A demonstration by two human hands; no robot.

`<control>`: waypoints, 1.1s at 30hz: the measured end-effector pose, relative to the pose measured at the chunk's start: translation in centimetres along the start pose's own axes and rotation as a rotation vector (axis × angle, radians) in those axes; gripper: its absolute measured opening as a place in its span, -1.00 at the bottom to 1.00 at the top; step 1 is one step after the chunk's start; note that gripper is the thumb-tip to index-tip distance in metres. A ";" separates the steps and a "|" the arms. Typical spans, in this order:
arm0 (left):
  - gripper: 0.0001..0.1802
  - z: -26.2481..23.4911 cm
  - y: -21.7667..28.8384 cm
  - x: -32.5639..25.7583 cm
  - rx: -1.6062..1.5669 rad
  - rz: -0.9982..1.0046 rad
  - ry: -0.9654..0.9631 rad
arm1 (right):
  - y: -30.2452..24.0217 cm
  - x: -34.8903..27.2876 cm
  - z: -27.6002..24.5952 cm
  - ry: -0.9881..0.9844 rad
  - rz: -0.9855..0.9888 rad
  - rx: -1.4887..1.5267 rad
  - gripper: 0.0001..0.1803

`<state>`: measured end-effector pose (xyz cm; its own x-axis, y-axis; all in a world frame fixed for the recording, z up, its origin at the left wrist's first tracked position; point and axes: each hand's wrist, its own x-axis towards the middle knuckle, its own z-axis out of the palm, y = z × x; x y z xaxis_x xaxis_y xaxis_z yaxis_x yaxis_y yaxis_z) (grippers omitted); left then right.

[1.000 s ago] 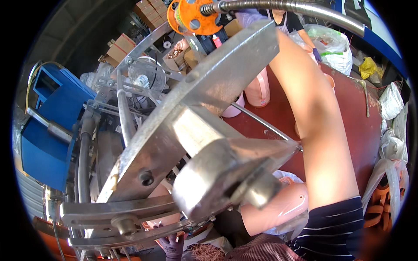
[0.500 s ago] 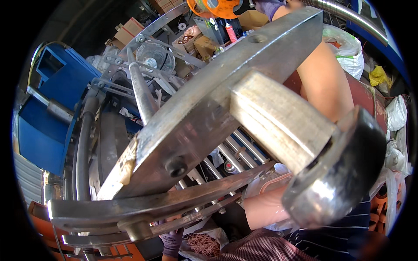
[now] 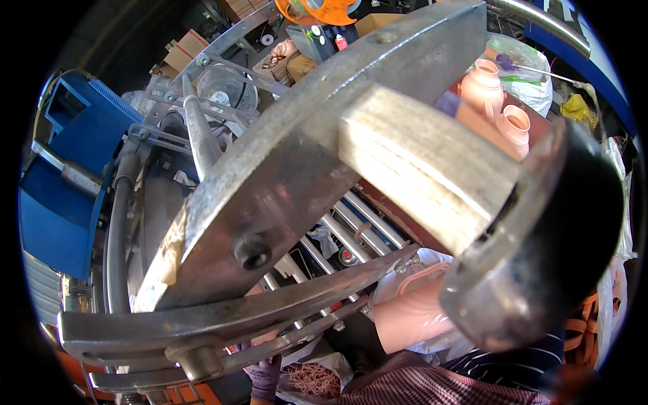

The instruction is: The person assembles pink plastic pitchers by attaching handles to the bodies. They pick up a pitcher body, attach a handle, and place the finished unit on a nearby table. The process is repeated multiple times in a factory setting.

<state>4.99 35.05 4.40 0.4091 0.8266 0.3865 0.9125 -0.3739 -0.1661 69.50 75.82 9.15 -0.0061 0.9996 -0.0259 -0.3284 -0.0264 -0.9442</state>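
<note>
Blocking both hands, steel bracket (image 3: 297, 169), gloved fingers (image 3: 264, 374) barely visible

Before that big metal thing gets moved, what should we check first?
1. View past the grey metal frame: it fills most of the picture, close to the camera. Not ok.
2. Purple-gloved hand: it sits just under the curved metal bars; its grip is hidden. Cannot tell.
3. Other hand: hidden behind the metal. Cannot tell.
4. Bare forearm: it lies directly below the frame's dark round end. Not ok.
5. Pink clay pots on the red table: upright, behind the frame. Ok.
6. Round hole in the frame: too dark to see whether a bolt sits inside. Cannot tell.
</note>
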 end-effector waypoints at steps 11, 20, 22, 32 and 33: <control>-0.62 0.9 -0.1 -1.3 -0.009 -0.101 0.114 | 14.7 -7.4 8.2 -0.143 0.229 0.542 -0.57; -0.44 3.1 -1.6 -3.8 0.051 -0.117 0.030 | 15.4 -6.2 9.5 -0.070 0.185 0.582 -0.58; -0.25 1.6 -0.8 -1.3 0.080 -0.032 0.038 | 15.3 -7.2 8.5 -0.055 0.180 0.581 -0.58; -0.16 1.1 -0.6 -1.5 0.036 -0.051 0.033 | 16.3 -6.6 10.2 -0.031 0.170 0.622 -0.57; -0.16 1.1 -0.7 -1.4 0.040 -0.051 0.031 | 16.3 -6.6 10.2 -0.028 0.167 0.624 -0.57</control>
<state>3.80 34.61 2.95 0.3618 0.8308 0.4229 0.9321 -0.3138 -0.1809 54.61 68.87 -2.73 -0.1261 0.9822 -0.1394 -0.8086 -0.1832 -0.5591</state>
